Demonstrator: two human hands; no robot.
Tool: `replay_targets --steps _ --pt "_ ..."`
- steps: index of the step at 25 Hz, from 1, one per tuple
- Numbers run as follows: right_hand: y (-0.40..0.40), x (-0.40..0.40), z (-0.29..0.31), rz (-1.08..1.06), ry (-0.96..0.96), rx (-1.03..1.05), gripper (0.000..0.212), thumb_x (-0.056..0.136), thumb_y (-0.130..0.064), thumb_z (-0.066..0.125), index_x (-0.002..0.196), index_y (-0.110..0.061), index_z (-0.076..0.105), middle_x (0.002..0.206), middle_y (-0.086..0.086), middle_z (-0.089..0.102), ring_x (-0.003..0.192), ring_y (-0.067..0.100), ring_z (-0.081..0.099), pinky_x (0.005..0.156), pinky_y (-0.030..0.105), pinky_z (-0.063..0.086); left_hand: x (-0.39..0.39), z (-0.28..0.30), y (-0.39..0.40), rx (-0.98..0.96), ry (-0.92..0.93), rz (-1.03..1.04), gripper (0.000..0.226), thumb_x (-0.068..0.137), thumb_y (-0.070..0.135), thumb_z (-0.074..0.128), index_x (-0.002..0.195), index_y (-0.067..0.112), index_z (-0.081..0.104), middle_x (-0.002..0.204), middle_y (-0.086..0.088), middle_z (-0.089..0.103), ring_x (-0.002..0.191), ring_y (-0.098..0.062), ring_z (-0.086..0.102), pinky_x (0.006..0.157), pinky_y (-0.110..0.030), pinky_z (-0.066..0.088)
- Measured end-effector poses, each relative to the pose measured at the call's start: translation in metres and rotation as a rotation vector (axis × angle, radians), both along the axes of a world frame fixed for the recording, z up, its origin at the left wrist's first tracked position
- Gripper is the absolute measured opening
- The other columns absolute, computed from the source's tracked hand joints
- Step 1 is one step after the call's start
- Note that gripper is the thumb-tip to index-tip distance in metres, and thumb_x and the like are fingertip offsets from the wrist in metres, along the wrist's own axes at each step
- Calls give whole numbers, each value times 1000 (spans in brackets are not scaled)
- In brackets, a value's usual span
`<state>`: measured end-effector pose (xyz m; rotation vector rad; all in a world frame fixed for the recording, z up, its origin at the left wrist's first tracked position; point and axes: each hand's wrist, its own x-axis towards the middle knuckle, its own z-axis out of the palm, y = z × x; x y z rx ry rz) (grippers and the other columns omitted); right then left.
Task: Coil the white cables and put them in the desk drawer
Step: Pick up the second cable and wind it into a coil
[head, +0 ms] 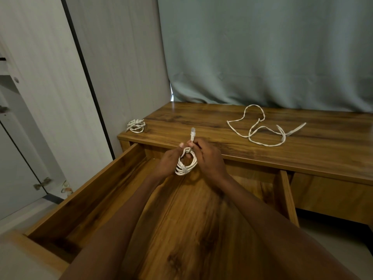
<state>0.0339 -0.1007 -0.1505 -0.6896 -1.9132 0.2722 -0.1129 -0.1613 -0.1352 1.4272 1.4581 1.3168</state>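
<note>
A coiled white cable [186,164] hangs between my hands above the open wooden drawer [113,190]. My left hand [169,162] grips the coil's left side. My right hand [210,158] pinches the cable's free end near the top, and its plug [193,133] sticks up above my fingers. A second white cable [136,125], wound into a small bundle, lies on the desk's far left corner. A third white cable [264,126] lies loose and uncoiled on the desk top [201,120] to the right.
A grey-green curtain [262,53] hangs behind the desk. Pale cabinet panels [50,87] stand on the left, close to the drawer's side. A shut drawer front [331,197] sits to the right of the open one.
</note>
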Motion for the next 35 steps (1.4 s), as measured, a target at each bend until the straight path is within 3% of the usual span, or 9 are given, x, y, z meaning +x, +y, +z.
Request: replay_targets --steps 5,7,9,14,18,22,26,29,35 --pt "5 5 12 7 180 -228 23 103 -29 55 97 -14 70 70 -6 68 64 15 65 62 37 52 3 -2 -5 143 391 -69 18 102 35 49 97 28 64 81 15 67 73 9 59 63 -9 40" --pt "6 5 16 16 230 -368 21 101 -30 57 92 -18 73 64 -6 66 60 12 65 61 32 50 1 -2 -1 154 547 -58 23 100 40 53 107 22 65 90 8 69 81 0 62 67 -14 43" --pt "7 6 21 30 259 -522 24 102 -29 56 92 -17 74 58 -6 65 52 4 62 56 25 48 -2 -2 2 181 638 -44 29 98 40 56 113 16 63 91 6 67 82 -9 62 65 -10 40" --pt "9 9 21 133 333 -903 29 101 -24 58 103 0 74 57 0 66 46 9 59 46 23 44 -3 -3 0 291 697 -48 33 96 38 61 119 15 57 96 9 66 83 -4 62 67 -7 42" --pt "10 7 20 109 340 -853 24 97 -29 65 107 -8 69 71 6 70 48 9 61 47 25 47 -6 -8 3 365 747 -27 32 98 39 57 113 11 61 95 -1 72 81 -14 67 68 -29 49" --pt "10 6 18 124 299 -698 34 93 -24 71 123 -19 58 91 9 74 69 13 70 57 27 54 -11 -8 4 346 682 33 26 98 35 58 102 10 61 81 1 67 70 -9 60 61 -19 40" --pt "9 6 15 135 -66 -481 35 92 -19 68 127 -21 66 118 -7 59 100 5 63 87 27 52 -22 -9 6 317 602 84 26 98 37 57 98 11 61 76 1 67 66 -4 60 61 -26 43" --pt "4 5 14 168 -271 -473 50 86 -16 69 135 -21 57 120 -9 53 84 -3 57 79 23 48 -29 -7 6 306 593 93 24 98 37 57 95 14 60 74 4 66 65 -2 60 58 -22 42" --pt "-4 -8 8 222 52 -693 36 79 -9 65 113 -22 66 99 1 77 88 19 74 80 42 58 -23 -2 4 315 540 73 23 99 34 58 105 12 61 86 5 71 76 -1 65 64 -17 45"
